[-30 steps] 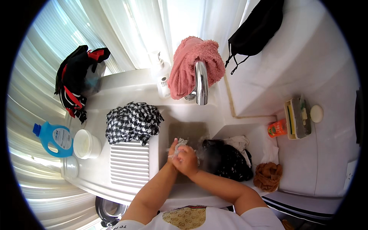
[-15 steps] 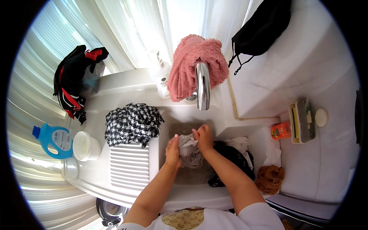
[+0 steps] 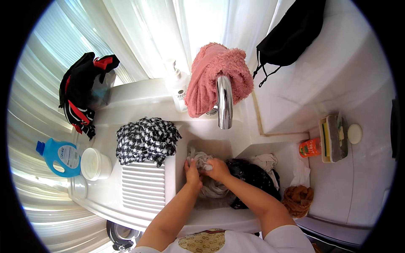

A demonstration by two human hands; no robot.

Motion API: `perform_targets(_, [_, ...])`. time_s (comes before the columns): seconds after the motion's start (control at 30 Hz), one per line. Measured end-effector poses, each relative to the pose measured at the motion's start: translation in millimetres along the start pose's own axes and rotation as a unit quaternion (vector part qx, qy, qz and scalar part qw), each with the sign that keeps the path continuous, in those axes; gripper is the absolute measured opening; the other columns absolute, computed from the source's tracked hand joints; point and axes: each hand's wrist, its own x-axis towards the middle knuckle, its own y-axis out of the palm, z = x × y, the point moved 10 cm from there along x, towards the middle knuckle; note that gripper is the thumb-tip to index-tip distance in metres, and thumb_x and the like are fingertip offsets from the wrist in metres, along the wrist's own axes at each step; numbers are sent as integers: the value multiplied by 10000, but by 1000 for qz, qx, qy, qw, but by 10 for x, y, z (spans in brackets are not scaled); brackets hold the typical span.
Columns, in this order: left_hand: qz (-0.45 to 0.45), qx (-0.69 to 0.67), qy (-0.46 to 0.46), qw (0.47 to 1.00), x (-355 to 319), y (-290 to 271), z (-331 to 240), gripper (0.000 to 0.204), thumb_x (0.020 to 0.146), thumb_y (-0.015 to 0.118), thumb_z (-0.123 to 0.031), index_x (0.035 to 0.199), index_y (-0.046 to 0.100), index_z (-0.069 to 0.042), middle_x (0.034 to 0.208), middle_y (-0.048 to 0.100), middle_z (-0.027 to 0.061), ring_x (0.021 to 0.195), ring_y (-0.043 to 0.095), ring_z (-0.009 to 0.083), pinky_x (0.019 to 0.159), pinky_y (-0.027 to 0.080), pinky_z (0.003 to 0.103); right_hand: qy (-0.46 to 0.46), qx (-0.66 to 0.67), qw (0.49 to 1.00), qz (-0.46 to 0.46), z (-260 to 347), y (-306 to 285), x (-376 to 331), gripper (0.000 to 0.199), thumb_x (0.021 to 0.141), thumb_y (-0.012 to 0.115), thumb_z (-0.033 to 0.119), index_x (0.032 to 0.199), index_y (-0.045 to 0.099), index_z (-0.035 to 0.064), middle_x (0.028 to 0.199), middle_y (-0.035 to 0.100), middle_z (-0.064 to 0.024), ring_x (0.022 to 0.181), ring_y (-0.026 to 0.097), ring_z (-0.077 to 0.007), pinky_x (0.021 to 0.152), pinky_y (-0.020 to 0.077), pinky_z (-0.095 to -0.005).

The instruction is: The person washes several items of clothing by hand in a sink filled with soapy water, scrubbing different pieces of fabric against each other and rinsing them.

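Observation:
A wet greyish-beige cloth (image 3: 212, 189) is bunched up low in the sink basin (image 3: 217, 144). My left hand (image 3: 192, 173) grips its left side, and my right hand (image 3: 217, 169) is closed on a wad of the same cloth. The two hands are close together, with part of the cloth sticking out above the fingers and the rest hanging below. Just right of my right forearm lies a black cloth with small light specks (image 3: 257, 180). A pale cloth (image 3: 266, 162) touches its far side.
A chrome tap (image 3: 225, 105) with a pink towel (image 3: 211, 80) over it rises beyond the basin. To the left, a checked black-and-white cloth (image 3: 147, 139) covers part of the ribbed washboard (image 3: 143, 187). A white tub (image 3: 95, 164) and a blue bottle (image 3: 61, 157) stand farther left. A brown cloth (image 3: 298, 200) lies right.
Both hands have come lower and closer together, the right one moving left and toward me. The grey cloth now spreads lower in the basin.

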Motion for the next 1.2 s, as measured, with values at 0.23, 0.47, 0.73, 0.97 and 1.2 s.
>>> perform_targets(0.23, [302, -169, -180, 921, -54, 503, 292, 323, 862, 517, -257, 1085, 522, -23, 1025, 598, 154, 917, 608, 271, 786, 517, 397, -72, 366, 928, 4, 479, -400, -446, 252, 743, 723, 209, 877, 612, 28, 866, 563, -44, 801, 565, -173, 740, 441, -304])
perform_targets(0.47, [220, -117, 2, 969, -126, 438, -30, 255, 877, 423, -217, 1026, 551, -55, 1030, 598, 126, 963, 592, 269, 887, 471, 420, -37, 178, 926, -330, 295, -745, -661, 179, 754, 665, 133, 868, 613, 4, 1024, 591, -127, 901, 576, -241, 775, 456, -320])
perform_targets(0.73, [198, -108, -11, 974, -509, 494, -99, 318, 924, 435, -366, 963, 566, -79, 962, 610, 110, 880, 605, 245, 834, 493, 395, 63, 194, 910, -360, 319, -538, -599, 193, 722, 606, 171, 721, 551, -15, 929, 572, -186, 863, 530, -364, 758, 433, -427])
perform_targets(0.97, [168, -66, 3, 984, -654, 391, -56, 255, 917, 444, -315, 948, 555, -87, 893, 601, 97, 835, 596, 236, 764, 504, 371, 75, 170, 937, -296, 237, -396, -571, 171, 718, 596, 151, 687, 530, -4, 828, 539, -174, 784, 518, -363, 708, 428, -405])
perform_targets(1.2, [343, -177, -167, 907, -172, 311, 338, 232, 888, 499, -313, 913, 543, -87, 896, 601, 62, 774, 595, 193, 659, 508, 351, -130, 158, 929, -309, 1024, -476, -744, 178, 719, 596, 114, 644, 465, 20, 691, 483, -181, 640, 490, -381, 571, 398, -425])
